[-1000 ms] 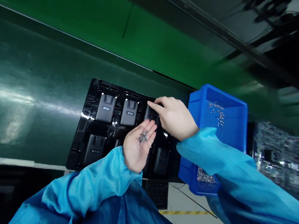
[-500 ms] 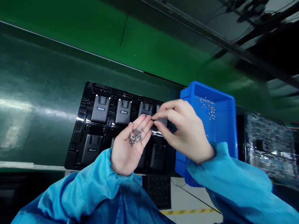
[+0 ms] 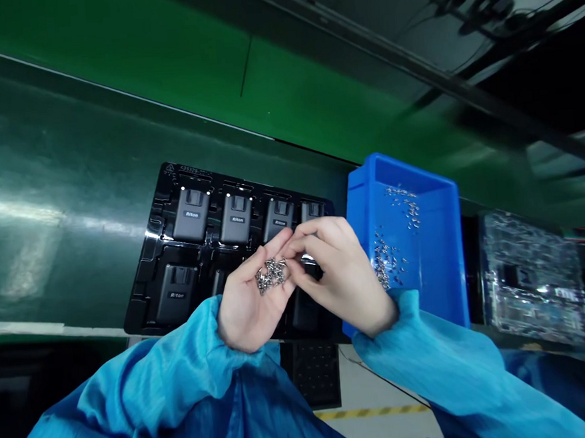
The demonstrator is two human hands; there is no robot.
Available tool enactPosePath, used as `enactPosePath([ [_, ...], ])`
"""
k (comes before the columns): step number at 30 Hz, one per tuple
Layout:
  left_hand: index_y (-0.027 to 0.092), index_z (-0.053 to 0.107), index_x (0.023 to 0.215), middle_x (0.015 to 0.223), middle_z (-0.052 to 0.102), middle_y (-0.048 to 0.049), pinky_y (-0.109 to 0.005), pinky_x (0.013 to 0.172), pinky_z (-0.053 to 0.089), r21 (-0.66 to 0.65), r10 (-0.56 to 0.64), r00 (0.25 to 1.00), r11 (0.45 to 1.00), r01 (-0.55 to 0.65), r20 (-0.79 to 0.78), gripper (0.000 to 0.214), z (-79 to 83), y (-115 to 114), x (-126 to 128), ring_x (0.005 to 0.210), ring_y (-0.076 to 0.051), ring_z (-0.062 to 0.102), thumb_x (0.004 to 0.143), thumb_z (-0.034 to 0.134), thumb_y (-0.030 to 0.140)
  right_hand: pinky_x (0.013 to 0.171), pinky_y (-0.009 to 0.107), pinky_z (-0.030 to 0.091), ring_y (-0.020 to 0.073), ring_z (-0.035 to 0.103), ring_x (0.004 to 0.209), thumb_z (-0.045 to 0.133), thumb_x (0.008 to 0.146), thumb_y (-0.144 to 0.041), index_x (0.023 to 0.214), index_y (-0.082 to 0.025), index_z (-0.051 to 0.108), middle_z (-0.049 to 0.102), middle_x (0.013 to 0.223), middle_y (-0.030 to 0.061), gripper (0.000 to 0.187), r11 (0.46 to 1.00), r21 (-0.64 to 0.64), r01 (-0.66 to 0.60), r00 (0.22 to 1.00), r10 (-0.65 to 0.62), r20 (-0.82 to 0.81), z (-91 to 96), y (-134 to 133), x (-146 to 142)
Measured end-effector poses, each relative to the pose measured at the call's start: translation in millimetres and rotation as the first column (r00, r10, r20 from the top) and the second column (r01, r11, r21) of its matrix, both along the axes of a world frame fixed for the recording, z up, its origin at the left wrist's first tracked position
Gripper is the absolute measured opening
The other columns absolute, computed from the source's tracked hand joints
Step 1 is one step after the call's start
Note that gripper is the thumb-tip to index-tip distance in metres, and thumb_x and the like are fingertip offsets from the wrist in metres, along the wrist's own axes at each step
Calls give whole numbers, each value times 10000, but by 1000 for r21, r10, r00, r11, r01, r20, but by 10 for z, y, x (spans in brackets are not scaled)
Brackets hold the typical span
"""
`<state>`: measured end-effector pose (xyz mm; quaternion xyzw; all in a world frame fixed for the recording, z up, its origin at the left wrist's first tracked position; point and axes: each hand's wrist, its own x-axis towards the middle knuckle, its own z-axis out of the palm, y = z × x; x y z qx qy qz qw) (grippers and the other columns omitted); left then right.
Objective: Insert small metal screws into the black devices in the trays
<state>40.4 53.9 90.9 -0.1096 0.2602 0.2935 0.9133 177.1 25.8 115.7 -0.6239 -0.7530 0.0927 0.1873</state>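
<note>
My left hand [image 3: 246,312] lies palm up and cupped, holding a small pile of shiny metal screws [image 3: 271,276]. My right hand [image 3: 339,269] reaches in from the right, thumb and fingers pinched together at the edge of the pile. Whether a screw sits between those fingertips is too small to make out. Under both hands is a black plastic tray [image 3: 141,283] with dark grey plastic housings in its pockets, such as one at the top left [image 3: 191,215] and one at the lower left [image 3: 177,294]. The hands partly cover several other housings.
A blue bin [image 3: 437,249] with scattered loose screws [image 3: 383,259] stands right of the tray. Farther right lies a stack wrapped in clear plastic [image 3: 532,282]. The green bench top [image 3: 67,154] extends left. Below its edge sits another dark tray [image 3: 316,374].
My right hand has moved down and left, from my left fingertips to the screws in the palm. The view has shifted slightly, and more screws in the bin now show.
</note>
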Motion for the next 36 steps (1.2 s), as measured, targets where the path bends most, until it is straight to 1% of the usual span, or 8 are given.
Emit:
enactPosePath([
  [4,89,615,1178,1321,578,-126,-352,1175,258,-2,8,1000,1000,-8,16,353,12,-1,11,1341,-235,418,942,406,249,814,367,413,203,514,949,582,817,-119,857,-196,569,555,924,44,88,997,71,23,999,-20,-35,-62,-9,-20],
  [7,88,618,1169,1331,569,-127,-339,1173,263,-24,10,1000,1000,-10,12,348,21,-4,22,1357,-230,395,942,403,241,808,362,410,198,513,931,574,813,-124,843,-205,551,547,921,40,90,997,67,41,997,-36,-70,-78,-5,-27],
  [10,87,627,1152,1303,591,-131,-325,1152,311,-41,12,1000,999,-12,-2,336,6,-7,43,1335,-225,429,928,433,245,790,359,416,192,518,899,567,803,-120,824,-210,534,552,914,38,97,997,49,55,993,-50,-105,-47,19,13],
  [14,91,615,1182,1305,595,-123,-319,1104,385,-43,0,1000,999,-1,-4,359,-56,9,81,1261,-212,514,925,437,268,802,397,428,207,545,885,552,806,-141,818,-214,538,572,907,49,76,986,110,125,991,-119,-58,-10,155,229],
  [18,88,596,1201,1337,570,-121,-317,1104,379,-70,-21,998,997,16,-67,363,-115,25,115,1247,-205,526,931,429,264,848,446,422,242,560,924,541,804,-170,790,-213,539,605,912,64,45,980,120,160,983,-169,71,-134,409,551],
  [21,91,590,1205,1346,562,-122,-317,1109,370,-82,-14,994,997,6,-106,358,-143,27,136,1254,-203,520,930,437,261,841,449,421,259,541,953,529,793,-163,786,-205,555,621,937,74,50,993,42,113,975,-119,188,-302,570,707],
  [25,94,587,1210,1354,553,-127,-316,1106,373,-100,-12,988,995,-3,-153,358,-169,44,153,1255,-202,519,927,441,258,808,424,420,264,509,961,509,787,-131,795,-181,576,618,956,87,84,999,-32,40,955,-29,296,-463,674,748],
  [36,88,570,1256,1352,553,-136,-300,1092,384,-106,-16,982,994,-4,-189,398,-200,92,165,1257,-201,518,916,453,258,846,445,419,275,476,966,460,833,-112,803,-153,608,606,932,119,156,997,-62,-45,938,63,342,-526,757,709],
])
